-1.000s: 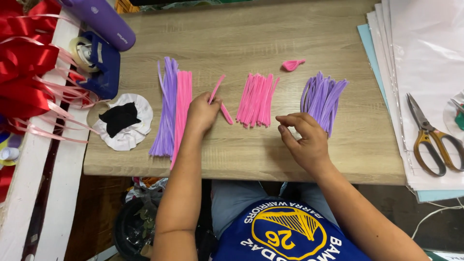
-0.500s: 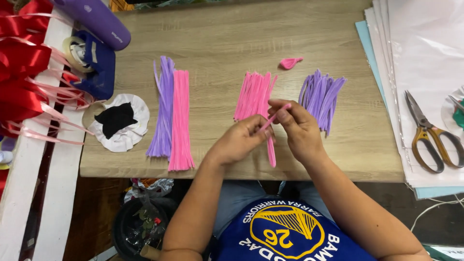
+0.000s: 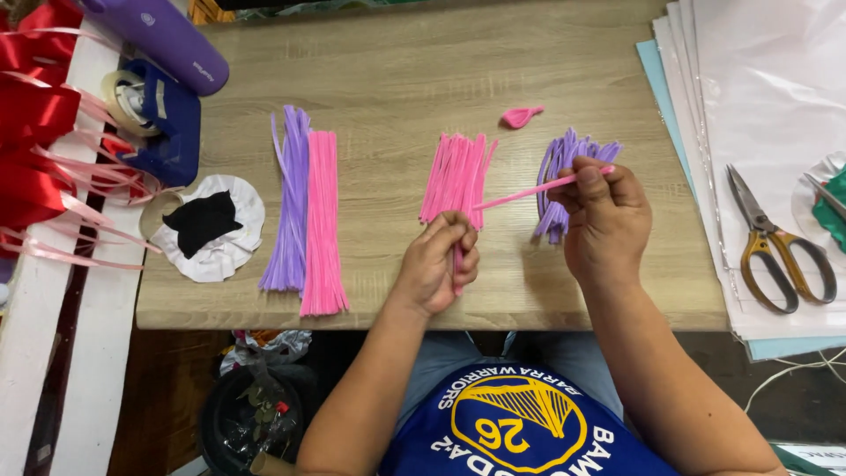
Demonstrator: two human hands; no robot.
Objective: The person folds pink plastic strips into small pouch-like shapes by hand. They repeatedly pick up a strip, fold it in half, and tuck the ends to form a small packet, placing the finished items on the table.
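Observation:
My left hand is closed around one end of a pink pipe cleaner near the front edge of the wooden table. My right hand pinches the same pipe cleaner's other end, which bends up to the right. Behind my hands lie a short pink bundle and a short purple bundle. Further left, long purple pipe cleaners and long pink ones lie side by side.
A small pink balloon-like piece lies behind the bundles. Scissors rest on stacked white sheets at right. At left are a black-and-white fabric round, a blue tape dispenser, a purple bottle and red ribbons.
My left hand left the long pink bundle with one pipe cleaner and came to the middle. Both hands now hold that piece and have drawn apart, bending it.

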